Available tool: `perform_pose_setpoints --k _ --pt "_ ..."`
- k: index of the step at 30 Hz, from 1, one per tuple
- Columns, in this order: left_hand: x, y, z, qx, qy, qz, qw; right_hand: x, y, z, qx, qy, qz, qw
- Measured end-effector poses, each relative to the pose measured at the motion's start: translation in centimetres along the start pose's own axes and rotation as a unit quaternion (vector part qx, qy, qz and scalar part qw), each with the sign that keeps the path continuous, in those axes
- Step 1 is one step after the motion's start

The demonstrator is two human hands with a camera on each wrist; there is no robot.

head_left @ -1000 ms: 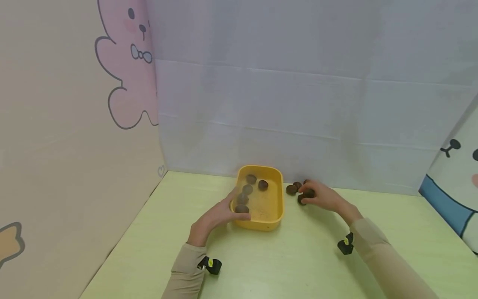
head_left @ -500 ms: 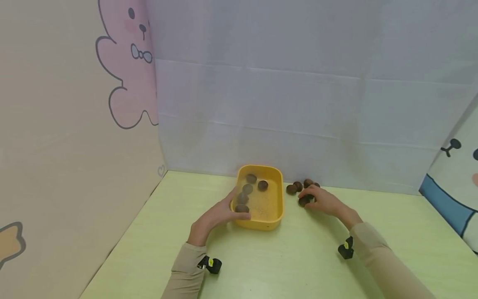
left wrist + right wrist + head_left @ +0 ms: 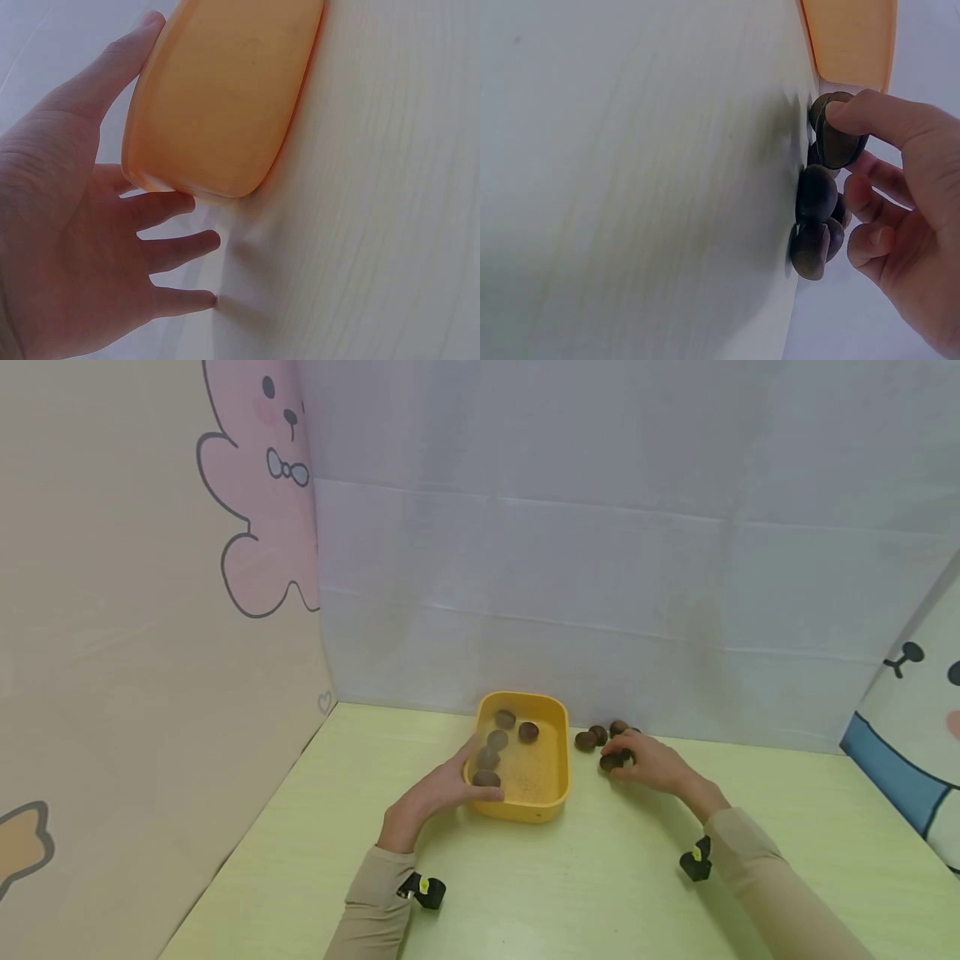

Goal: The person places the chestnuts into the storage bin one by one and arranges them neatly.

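A yellow rectangular box [image 3: 557,760] stands on the table with several dark brown chestnuts [image 3: 528,732] inside; those along its left side look hazy. My left hand [image 3: 442,789] rests at the near left corner of the box. In the left wrist view its thumb lies along the box's edge, while the other fingers are spread and straight, one touching the corner. To the right of the box, my right hand [image 3: 651,762] pinches a chestnut [image 3: 841,142] between thumb and fingers. More chestnuts [image 3: 817,193] lie clustered on the table beside and beneath that hand.
A pale yellow-green table [image 3: 570,885] bears everything. Its far edge meets a white cloth wall [image 3: 525,568], close behind the box and the chestnuts. Printed panels with cartoon animals flank the left and right sides.
My right hand has shifted slightly toward me and uncovered chestnuts behind it; over the last half second it has barely moved. The left hand and the box stay in place.
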State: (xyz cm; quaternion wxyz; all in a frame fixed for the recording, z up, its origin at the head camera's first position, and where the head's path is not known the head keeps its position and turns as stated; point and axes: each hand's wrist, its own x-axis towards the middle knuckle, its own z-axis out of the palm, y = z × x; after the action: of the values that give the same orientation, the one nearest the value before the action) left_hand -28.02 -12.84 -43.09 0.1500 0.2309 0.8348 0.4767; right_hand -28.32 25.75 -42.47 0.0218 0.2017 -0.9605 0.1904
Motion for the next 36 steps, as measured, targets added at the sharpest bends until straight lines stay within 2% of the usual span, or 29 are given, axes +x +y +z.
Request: perform_pose_setpoints --k 7,13,21,30,36 --pt "0.0 0.1 0.0 0.003 0.002 -0.009 1.0 0.4 -1.0 -0.3 -0.015 0.02 -0.028 0.999" --pt "0.0 -0.1 0.1 0.004 0.003 -0.016 0.9999 0.5 -1.9 -0.5 0.001 0.04 -0.025 0.999" --pt "-0.2 0.0 0.2 0.005 0.006 -0.017 0.9998 1.0 -3.1 -1.2 0.008 0.044 -0.034 0.998" --pt "-0.3 0.1 0.1 0.009 0.008 -0.029 0.9995 3.0 -5.5 -2.0 -0.036 0.069 -0.061 0.995" --pt "-0.1 -0.2 0.1 0.012 0.009 -0.026 0.9995 4.8 -7.5 -2.0 -0.056 0.054 -0.061 0.995"
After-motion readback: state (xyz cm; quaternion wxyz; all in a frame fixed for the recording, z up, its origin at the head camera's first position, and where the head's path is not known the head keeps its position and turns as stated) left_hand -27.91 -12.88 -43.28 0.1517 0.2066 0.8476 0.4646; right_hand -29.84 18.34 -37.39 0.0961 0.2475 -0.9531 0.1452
